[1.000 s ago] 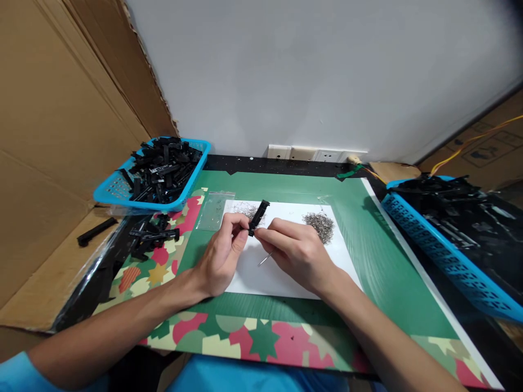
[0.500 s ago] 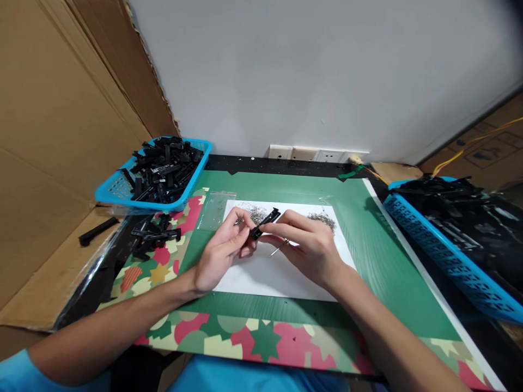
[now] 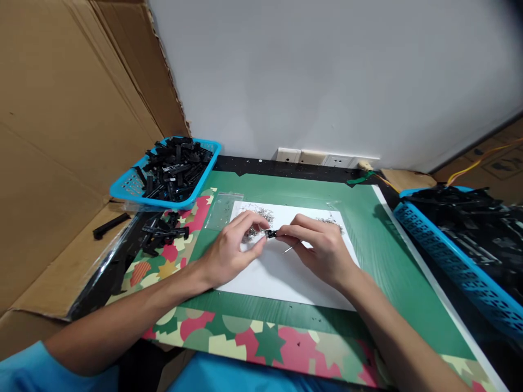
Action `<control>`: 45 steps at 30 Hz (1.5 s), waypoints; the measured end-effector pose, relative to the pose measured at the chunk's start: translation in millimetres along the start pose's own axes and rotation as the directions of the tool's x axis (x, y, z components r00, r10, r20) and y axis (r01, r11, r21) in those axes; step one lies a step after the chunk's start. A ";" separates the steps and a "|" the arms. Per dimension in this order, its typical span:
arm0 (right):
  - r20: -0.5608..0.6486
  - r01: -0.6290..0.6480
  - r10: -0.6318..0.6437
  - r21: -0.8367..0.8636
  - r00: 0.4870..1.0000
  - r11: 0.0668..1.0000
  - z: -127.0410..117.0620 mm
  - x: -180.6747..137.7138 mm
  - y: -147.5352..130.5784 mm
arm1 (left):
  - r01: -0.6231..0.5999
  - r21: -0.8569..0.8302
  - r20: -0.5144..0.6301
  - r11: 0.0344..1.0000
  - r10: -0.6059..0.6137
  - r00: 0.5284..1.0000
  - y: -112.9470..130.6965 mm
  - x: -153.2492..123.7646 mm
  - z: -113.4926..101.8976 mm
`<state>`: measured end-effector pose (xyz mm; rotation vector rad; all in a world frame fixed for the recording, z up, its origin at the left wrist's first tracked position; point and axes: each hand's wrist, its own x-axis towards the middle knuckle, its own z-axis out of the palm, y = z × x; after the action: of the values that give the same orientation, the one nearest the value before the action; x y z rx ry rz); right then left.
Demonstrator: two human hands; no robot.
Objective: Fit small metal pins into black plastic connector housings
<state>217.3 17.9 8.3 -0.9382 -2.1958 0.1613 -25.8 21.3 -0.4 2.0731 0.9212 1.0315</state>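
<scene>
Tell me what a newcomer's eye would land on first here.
Both hands meet mid-table over the white sheet: the left hand and right hand pinch a small black part between their fingertips. At the back left, a bright blue basket heaped with black pieces stands out. A second blue basket lines the right edge.

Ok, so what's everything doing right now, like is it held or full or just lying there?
left hand: pinching one end of the black part.
right hand: pinching the other end; a thin metal pin sticks out under it.
left basket: heaped with black pieces.
right basket: full of black pieces.
plastic bag: lying flat.
metal bits: loose piles on the white paper.
</scene>
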 end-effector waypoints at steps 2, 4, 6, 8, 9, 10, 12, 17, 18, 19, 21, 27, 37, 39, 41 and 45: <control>0.018 -0.023 0.022 0.019 1.000 1.000 0.4 -2.5 3.5 | -0.042 0.062 -0.023 0.997 0.043 0.999 -0.6 0.3 0.3; 0.035 -0.035 0.034 0.033 0.999 0.999 0.7 -3.5 4.8 | -0.073 0.104 -0.044 0.992 0.078 0.996 -0.7 0.0 0.8; 0.073 -0.053 0.048 0.067 0.996 0.996 -0.8 -2.5 3.5 | -0.091 0.146 -0.058 0.985 0.100 0.993 -1.1 -0.7 1.0; 0.138 -0.088 0.070 0.126 0.988 0.988 -5.1 0.1 -0.1 | -0.108 0.187 -0.052 0.976 0.119 0.991 -2.1 -1.8 1.3; 0.178 -0.110 0.083 0.153 0.981 0.982 -8.4 1.8 -2.4 | -0.119 0.206 -0.041 0.971 0.130 0.991 -2.9 -2.4 1.6; 0.218 -0.135 0.095 0.173 0.971 0.976 -12.0 3.6 -4.8 | -0.129 0.224 -0.029 0.966 0.139 0.990 -3.9 -3.0 2.1; 0.281 -0.175 0.117 0.190 0.952 0.966 -19.0 6.7 -8.6 | -0.137 0.250 -0.007 0.958 0.144 0.990 -6.2 -4.2 3.6; 0.276 -0.156 0.111 0.148 0.955 0.976 -22.8 7.5 -4.9 | -0.132 0.277 0.001 0.952 0.137 0.991 -9.6 -5.3 7.2; 0.251 -0.138 0.104 0.123 0.963 0.983 -21.1 6.8 -3.2 | -0.130 0.283 0.007 0.950 0.134 0.991 -9.7 -5.2 7.5; 0.223 -0.127 0.101 0.104 0.970 0.986 -18.9 6.1 -2.0 | -0.129 0.290 0.016 0.948 0.131 0.991 -9.7 -5.1 7.9; 0.158 -0.144 0.125 0.120 0.980 0.982 -13.8 5.5 -2.7 | -0.128 0.306 0.027 0.943 0.126 0.992 -9.5 -4.8 8.5; 0.055 -0.392 0.404 0.391 0.913 0.833 3.8 10.8 -21.0 | -0.167 0.334 0.046 0.928 0.161 0.986 -8.8 -5.8 10.3; 0.119 -0.419 0.403 0.324 0.908 0.848 11.7 9.2 -19.1 | -0.218 0.363 0.060 0.906 0.211 0.976 -9.0 -6.8 11.2; 0.108 -0.394 0.379 0.302 0.919 0.868 11.6 9.1 -19.6 | -0.215 0.364 0.062 0.906 0.206 0.976 -8.0 -6.8 10.8; 0.095 -0.363 0.350 0.285 0.932 0.887 12.1 8.8 -20.2 | -0.212 0.364 0.069 0.907 0.200 0.977 -7.4 -6.7 10.6; 0.045 -0.304 0.302 0.241 0.952 0.922 14.5 6.6 -20.0 | -0.201 0.359 0.075 0.912 0.186 0.980 -8.3 -6.9 10.8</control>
<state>192.9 10.1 9.0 -1.1293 -1.9668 0.5705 -22.3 17.9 -14.8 2.5290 0.9595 0.9697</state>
